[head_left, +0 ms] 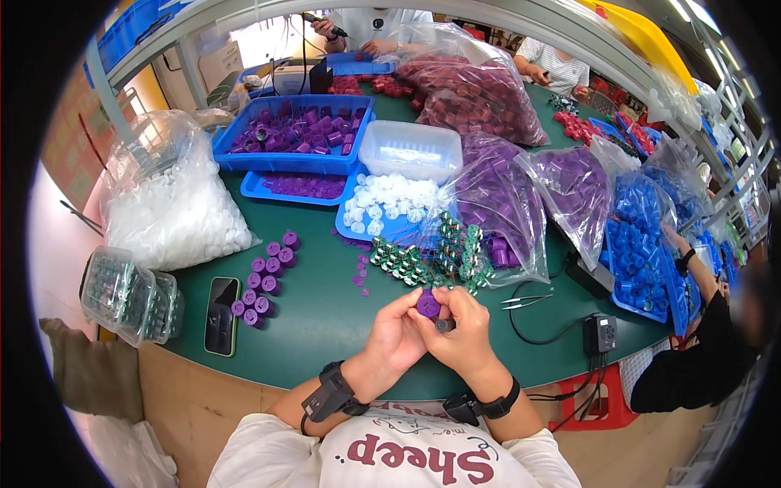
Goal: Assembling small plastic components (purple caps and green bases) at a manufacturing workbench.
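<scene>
Close in front of me at the table's near side, my left hand (pixel 390 335) pinches a small round purple cap (pixel 428 306) with a mark on its face. My right hand (pixel 465 332) meets it there, its fingertips against the cap's other side. Out of my right hand's curled fingers pokes the end of a dark grey cylindrical thing (pixel 445 325); the rest of it is hidden. Just beyond both hands lies a heap of small green circuit boards (pixel 404 264) with thin wires. Left of my hands, several purple caps (pixel 260 282) stand in short rows.
A phone (pixel 221 317) and clear boxes (pixel 130 297) lie left. Beyond are a bag of white parts (pixel 175 207), blue trays (pixel 293 167) and bags of purple caps (pixel 498 195). Tweezers (pixel 527 302) and a black adapter (pixel 600 333) with cables lie right. Other people sit around the table.
</scene>
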Available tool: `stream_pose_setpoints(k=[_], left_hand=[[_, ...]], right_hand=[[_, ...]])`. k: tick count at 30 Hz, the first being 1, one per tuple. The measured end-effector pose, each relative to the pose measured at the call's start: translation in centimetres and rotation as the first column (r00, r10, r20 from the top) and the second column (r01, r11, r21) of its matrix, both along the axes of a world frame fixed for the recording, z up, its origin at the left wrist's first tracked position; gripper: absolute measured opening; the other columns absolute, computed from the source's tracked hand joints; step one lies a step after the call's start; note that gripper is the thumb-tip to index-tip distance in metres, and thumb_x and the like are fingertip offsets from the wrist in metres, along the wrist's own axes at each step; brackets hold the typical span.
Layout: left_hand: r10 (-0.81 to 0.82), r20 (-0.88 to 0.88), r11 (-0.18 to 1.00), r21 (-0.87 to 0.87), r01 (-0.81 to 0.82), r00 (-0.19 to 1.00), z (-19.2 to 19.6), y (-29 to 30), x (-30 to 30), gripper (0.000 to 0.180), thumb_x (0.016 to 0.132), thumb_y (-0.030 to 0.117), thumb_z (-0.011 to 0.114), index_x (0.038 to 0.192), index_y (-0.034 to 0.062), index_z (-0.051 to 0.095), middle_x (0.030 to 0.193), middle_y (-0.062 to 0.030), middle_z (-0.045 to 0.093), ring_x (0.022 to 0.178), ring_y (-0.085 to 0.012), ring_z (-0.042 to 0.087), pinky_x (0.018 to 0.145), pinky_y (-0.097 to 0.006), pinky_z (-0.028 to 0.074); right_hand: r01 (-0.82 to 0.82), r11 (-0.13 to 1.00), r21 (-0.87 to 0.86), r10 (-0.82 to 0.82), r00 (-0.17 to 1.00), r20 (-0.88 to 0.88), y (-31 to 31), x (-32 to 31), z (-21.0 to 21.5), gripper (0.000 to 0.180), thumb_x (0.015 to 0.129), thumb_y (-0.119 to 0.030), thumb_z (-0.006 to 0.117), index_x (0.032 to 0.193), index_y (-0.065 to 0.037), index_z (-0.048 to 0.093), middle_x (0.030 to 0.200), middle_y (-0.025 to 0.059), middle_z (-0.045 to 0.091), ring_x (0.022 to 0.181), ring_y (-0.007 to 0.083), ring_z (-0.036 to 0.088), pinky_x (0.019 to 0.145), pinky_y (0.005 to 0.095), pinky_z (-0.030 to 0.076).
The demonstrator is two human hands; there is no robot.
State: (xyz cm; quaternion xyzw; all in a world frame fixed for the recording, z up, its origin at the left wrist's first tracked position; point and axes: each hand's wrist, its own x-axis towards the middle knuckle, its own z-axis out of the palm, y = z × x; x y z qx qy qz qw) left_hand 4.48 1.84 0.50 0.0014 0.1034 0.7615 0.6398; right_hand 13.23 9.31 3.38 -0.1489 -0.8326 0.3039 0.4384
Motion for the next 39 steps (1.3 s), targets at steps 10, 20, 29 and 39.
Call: stream_pose_setpoints(k=[10, 20, 29, 39], left_hand=[[0.028, -0.985, 0.979, 0.061, -0.194, -0.172, -1.9, -3.4, -2.6, 0.028, 0.077, 0.011, 0.071, 0.099, -0.0009, 0.058, 0.101, -0.013, 0.064, 0.091, -0.0271, 0.063, 0.081, -0.035, 0.05], [0.111, -0.881, 0.971, 0.194, -0.137, -0.46, -4.4, -3.1, -3.4, 0.034, 0.061, 0.012, 0.078, 0.089, 0.0034, 0.061, 0.088, -0.009, 0.061, 0.085, -0.0286, 0.054, 0.079, -0.038, 0.042], [0.029, -0.896, 0.983, 0.108, -0.152, -0.444, -4.0, -3.6, -3.3, 0.029, 0.063, 0.014, 0.075, 0.087, 0.0057, 0.06, 0.088, -0.0065, 0.058, 0.092, -0.0271, 0.052, 0.081, -0.04, 0.039], [0.079, -0.886, 0.972, 0.17, -0.162, -0.458, -4.1, -3.2, -3.3, 0.026, 0.062, 0.011, 0.076, 0.082, 0.0062, 0.06, 0.085, -0.0073, 0.059, 0.087, -0.0281, 0.053, 0.078, -0.039, 0.039]], right_hand=[[-0.599, 0.598, -0.532, 0.22, 0.761, -0.61, 2.5, 4.4, 0.6, 0.056, 0.081, -0.056, 0.059, 0.068, -0.003, 0.047, 0.062, 0.0038, 0.042, 0.048, 0.0081, 0.032, 0.045, 0.0233, 0.025], [-0.802, 0.232, -0.551, 0.492, 0.585, -0.644, 1.6, 0.5, 0.1, 0.073, 0.081, -0.075, 0.035, 0.056, -0.006, 0.038, 0.055, 0.0022, 0.039, 0.045, 0.0117, 0.031, 0.044, 0.027, 0.024], [-0.616, 0.414, -0.67, 0.633, 0.724, -0.274, 0.8, -0.8, -1.3, 0.074, 0.084, -0.07, 0.039, 0.048, -0.005, 0.032, 0.048, 0.0039, 0.036, 0.042, 0.0148, 0.031, 0.042, 0.0282, 0.024], [-0.603, 0.414, -0.682, 0.673, 0.707, -0.217, 0.6, -2.0, -1.9, 0.061, 0.086, -0.047, 0.044, 0.045, -0.006, 0.026, 0.043, 0.0043, 0.032, 0.04, 0.0153, 0.031, 0.042, 0.0288, 0.023]])
